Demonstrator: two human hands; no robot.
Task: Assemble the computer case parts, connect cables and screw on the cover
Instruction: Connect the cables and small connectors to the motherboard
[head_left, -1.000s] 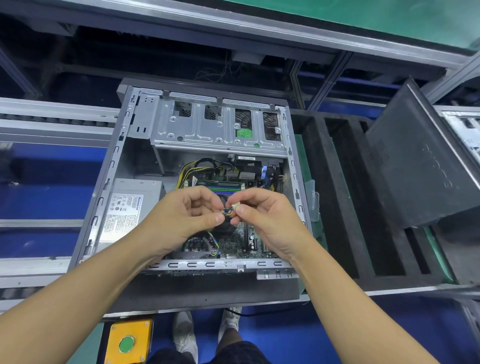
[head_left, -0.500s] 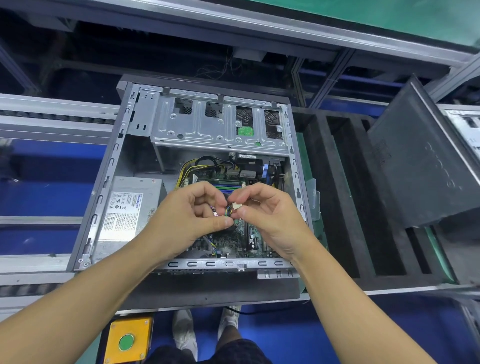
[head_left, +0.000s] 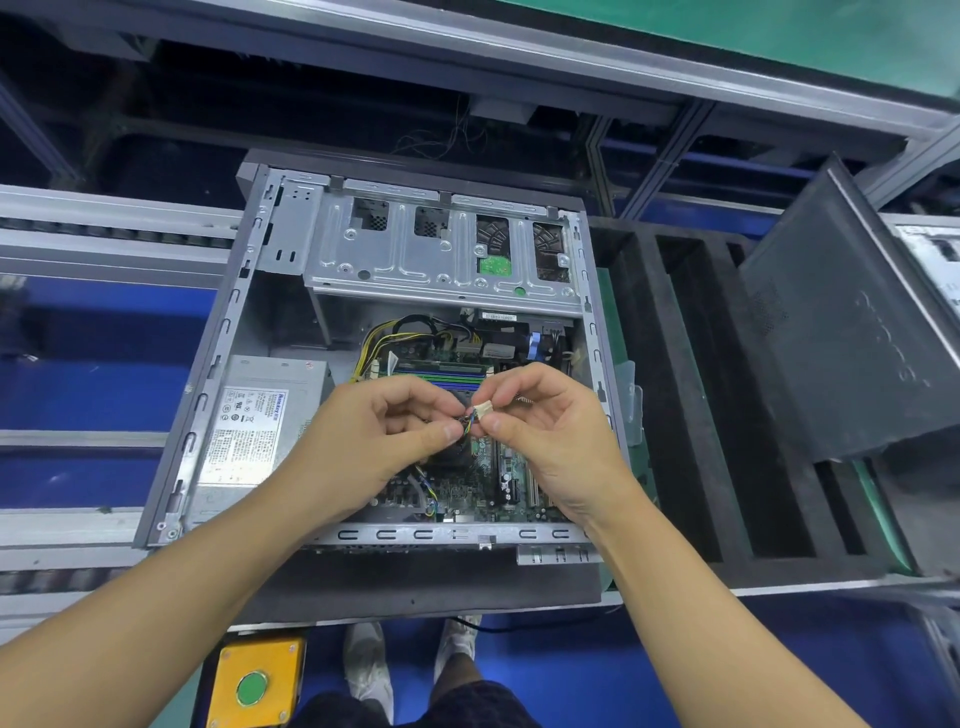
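head view: case (head_left: 215, 364) lies open, side up. over its middle, left hand (head_left: 363, 441) pinches thin coloured wires (head_left: 470, 423). right hand (head_left: 550, 441) pinches their white plug (head_left: 483, 410); other fingers curled. plug not yet seated on the board (head_left: 467, 488). cover (head_left: 831, 338) leans right of the case, unscrewed. judgement: cabling midway, cover still to do.

Open computer case (head_left: 217, 364) lying flat, white connector (head_left: 483, 409) on coloured wires (head_left: 469, 422) held above it, black cover (head_left: 841, 332) apparently propped tilted beside
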